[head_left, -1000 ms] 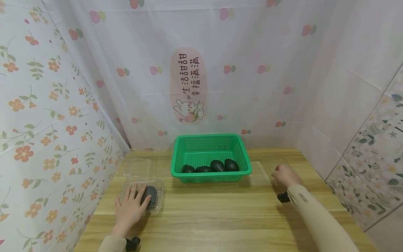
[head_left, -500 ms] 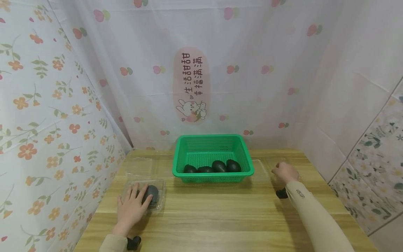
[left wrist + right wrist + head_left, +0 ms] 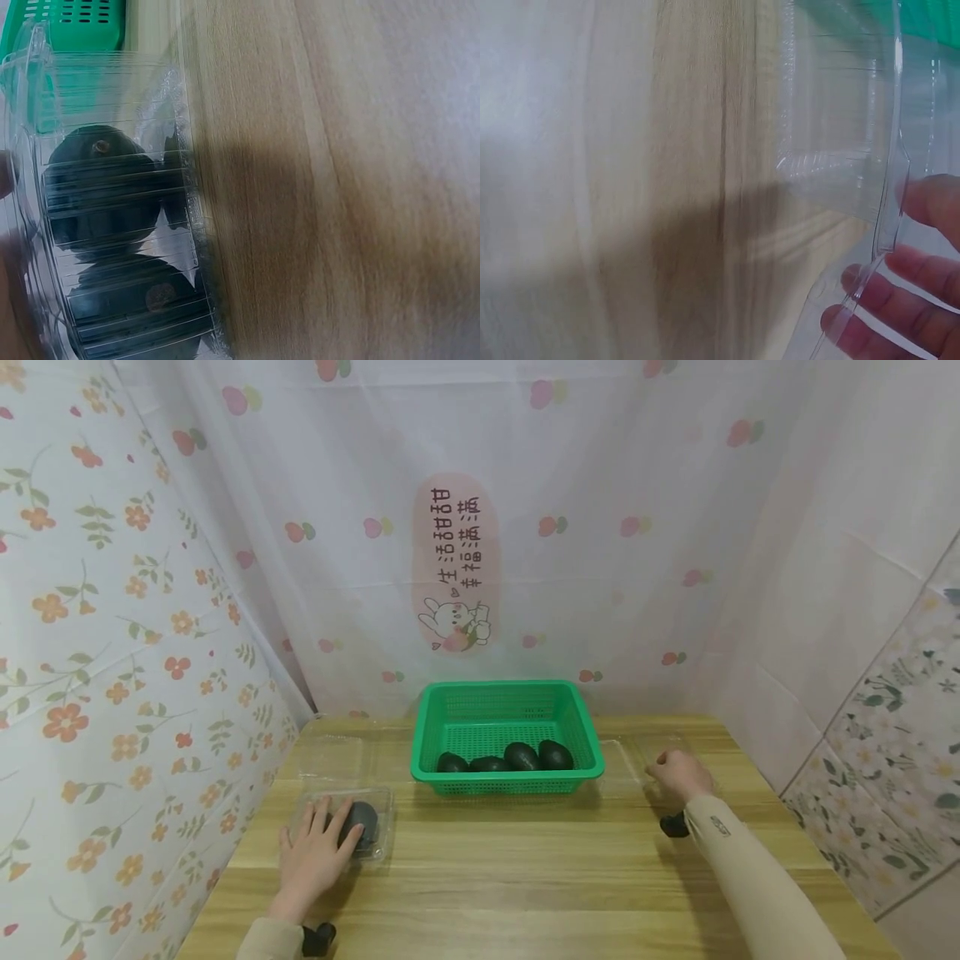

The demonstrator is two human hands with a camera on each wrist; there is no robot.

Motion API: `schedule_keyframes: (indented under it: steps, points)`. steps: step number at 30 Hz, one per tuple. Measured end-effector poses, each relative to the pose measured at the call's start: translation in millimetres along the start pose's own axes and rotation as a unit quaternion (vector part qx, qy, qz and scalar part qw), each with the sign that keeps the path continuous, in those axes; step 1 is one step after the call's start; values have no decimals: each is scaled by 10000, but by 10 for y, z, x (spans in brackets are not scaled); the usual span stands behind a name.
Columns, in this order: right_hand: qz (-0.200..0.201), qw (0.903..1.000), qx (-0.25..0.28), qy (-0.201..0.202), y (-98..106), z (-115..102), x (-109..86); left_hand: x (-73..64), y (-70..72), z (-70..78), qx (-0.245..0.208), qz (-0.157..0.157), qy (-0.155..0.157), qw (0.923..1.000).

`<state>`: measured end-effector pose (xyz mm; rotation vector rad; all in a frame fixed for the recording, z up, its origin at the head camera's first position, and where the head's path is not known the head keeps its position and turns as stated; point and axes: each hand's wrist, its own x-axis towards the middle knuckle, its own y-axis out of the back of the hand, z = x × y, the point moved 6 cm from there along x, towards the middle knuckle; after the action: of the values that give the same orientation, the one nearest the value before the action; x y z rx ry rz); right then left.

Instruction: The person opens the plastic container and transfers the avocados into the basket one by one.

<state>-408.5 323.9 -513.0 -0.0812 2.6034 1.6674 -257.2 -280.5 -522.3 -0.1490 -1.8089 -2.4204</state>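
Note:
My left hand (image 3: 315,847) lies with spread, fairly straight fingers over a clear plastic box (image 3: 384,827) on the left of the table. Dark avocados (image 3: 101,191) sit inside, seen through its ribbed wall in the left wrist view; one dark avocado (image 3: 362,823) shows beside my fingers in the head view. At the right, my right hand (image 3: 681,775) pinches the rim of another clear plastic box (image 3: 891,165), thumb on one side and fingers on the other. No fruit shows in the visible part of that box. Its full outline is hard to make out.
A green perforated basket (image 3: 506,787) stands at the table's back middle, with several avocados (image 3: 521,757) along its near side. Another clear plastic section (image 3: 330,756) lies behind the left box. Printed curtains (image 3: 600,593) enclose the wooden table (image 3: 517,877) behind and at the sides.
The whole head view has shifted slightly. Both hands keep nearly the same places, the left over its box and the right at the rim of the other.

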Motion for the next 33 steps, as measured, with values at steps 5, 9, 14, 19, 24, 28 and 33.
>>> schedule_keyframes:
  steps: [5,9,14,19,24,28,33]
  points:
    - [84,9995,250,175,23,4,-58,-16,1,19,-29,-9,-2,10000]
    - [227,9980,398,431,41,-15,-99,-30,-9,27,-2,-67,18,10000]
    - [564,9967,486,325,93,-8,-134,-31,-27,57,-4,-86,-31,10000]
    - [1349,9875,677,461,234,-207,-180,-34,-48,74,-11,-49,-52,10000]
    - [2257,9625,1070,1059,344,-631,-316,-37,-41,111,21,-22,-78,10000]
    - [2786,9378,1272,1634,345,-960,-456,-50,-42,164,72,-79,-105,9999]
    - [3191,9042,1349,2500,301,-1347,-655,-87,-37,250,70,-92,-158,9998]
